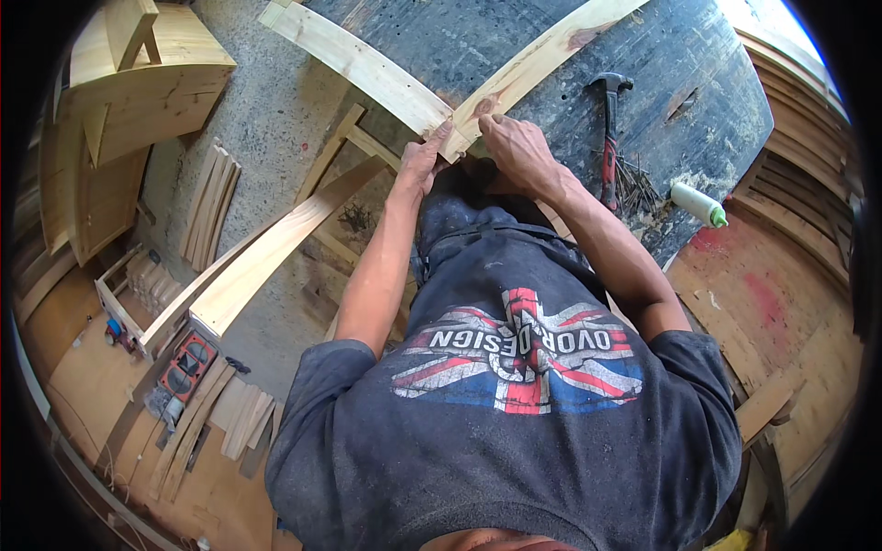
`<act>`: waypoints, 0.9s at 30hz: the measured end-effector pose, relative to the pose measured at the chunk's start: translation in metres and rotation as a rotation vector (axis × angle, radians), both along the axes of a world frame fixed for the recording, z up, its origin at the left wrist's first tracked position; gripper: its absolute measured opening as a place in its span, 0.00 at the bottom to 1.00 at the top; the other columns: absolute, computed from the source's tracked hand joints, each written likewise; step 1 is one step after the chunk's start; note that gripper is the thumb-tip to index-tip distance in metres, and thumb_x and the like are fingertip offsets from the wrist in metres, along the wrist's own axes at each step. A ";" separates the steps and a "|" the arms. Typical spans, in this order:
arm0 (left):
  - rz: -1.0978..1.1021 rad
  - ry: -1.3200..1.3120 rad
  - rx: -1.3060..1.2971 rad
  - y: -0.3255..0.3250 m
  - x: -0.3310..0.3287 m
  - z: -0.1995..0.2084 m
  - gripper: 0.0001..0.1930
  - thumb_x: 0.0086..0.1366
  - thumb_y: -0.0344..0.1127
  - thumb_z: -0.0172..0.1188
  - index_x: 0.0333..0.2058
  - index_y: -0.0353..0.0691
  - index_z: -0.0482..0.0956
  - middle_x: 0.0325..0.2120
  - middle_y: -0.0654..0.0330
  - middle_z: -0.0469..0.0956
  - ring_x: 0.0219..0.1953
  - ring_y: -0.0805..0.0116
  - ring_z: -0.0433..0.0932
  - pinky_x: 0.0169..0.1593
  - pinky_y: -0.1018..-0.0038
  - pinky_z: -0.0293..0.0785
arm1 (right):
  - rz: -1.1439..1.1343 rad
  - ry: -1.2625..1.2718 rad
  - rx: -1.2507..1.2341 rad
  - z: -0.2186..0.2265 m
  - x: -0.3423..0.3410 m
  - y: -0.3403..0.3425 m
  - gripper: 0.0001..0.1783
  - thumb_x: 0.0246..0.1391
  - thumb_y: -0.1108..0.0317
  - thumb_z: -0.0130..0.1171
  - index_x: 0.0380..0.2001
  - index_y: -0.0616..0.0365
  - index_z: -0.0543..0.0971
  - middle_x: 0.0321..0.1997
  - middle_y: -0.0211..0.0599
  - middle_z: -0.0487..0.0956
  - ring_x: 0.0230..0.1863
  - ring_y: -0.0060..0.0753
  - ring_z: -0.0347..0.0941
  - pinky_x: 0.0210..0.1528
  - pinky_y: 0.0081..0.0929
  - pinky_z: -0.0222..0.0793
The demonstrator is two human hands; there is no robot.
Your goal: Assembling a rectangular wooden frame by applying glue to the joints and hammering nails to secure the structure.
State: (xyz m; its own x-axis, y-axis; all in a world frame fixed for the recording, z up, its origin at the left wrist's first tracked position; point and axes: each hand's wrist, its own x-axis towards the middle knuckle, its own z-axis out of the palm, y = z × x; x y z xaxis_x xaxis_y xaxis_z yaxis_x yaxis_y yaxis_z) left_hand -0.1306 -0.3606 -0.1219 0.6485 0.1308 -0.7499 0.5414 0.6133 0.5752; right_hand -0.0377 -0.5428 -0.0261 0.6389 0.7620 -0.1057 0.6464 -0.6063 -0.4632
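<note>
Left hand (421,163) fingers pressed on pale left pine board (358,62) at 11 o'clock | right hand (514,147) curled, pinching right pine board (542,57) at corner joint | risk: boards slip apart, joint unclamped | red-handled hammer (608,138) at 2 o'clock.

The dark table (514,46) lies open between the two pale planks (367,64) that meet in a corner at its near edge. To the right, a hammer (608,129), a heap of nails (636,188) and a white glue bottle (696,204) crowd the edge. Below left, a slanting board (276,248) and what seems a wooden frame (340,151) bar the floor gap.
</note>
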 end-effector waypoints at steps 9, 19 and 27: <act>-0.002 -0.004 -0.007 0.002 0.002 -0.001 0.32 0.59 0.46 0.71 0.53 0.26 0.72 0.44 0.50 0.80 0.40 0.61 0.82 0.39 0.65 0.87 | 0.002 0.152 -0.101 0.003 0.002 0.011 0.06 0.55 0.74 0.49 0.32 0.67 0.71 0.25 0.57 0.79 0.30 0.58 0.80 0.30 0.50 0.74; -0.045 0.045 -0.042 0.001 0.004 0.000 0.29 0.62 0.45 0.69 0.53 0.30 0.73 0.43 0.51 0.80 0.40 0.59 0.83 0.41 0.63 0.86 | -0.047 0.169 0.043 -0.009 0.003 0.000 0.05 0.55 0.73 0.50 0.32 0.64 0.71 0.27 0.56 0.79 0.33 0.57 0.80 0.32 0.47 0.75; -0.054 0.009 -0.059 0.003 0.004 0.009 0.30 0.61 0.46 0.69 0.54 0.29 0.71 0.44 0.51 0.79 0.41 0.59 0.82 0.40 0.61 0.86 | -0.007 0.154 -0.039 -0.010 0.007 0.000 0.07 0.54 0.73 0.51 0.34 0.66 0.70 0.24 0.56 0.78 0.31 0.60 0.79 0.32 0.51 0.74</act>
State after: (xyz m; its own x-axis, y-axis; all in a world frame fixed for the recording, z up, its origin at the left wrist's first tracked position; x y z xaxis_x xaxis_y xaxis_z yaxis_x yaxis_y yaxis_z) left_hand -0.1264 -0.3581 -0.1133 0.6465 0.0512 -0.7612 0.5798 0.6155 0.5338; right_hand -0.0304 -0.5425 -0.0361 0.6184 0.7508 -0.2319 0.5650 -0.6300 -0.5328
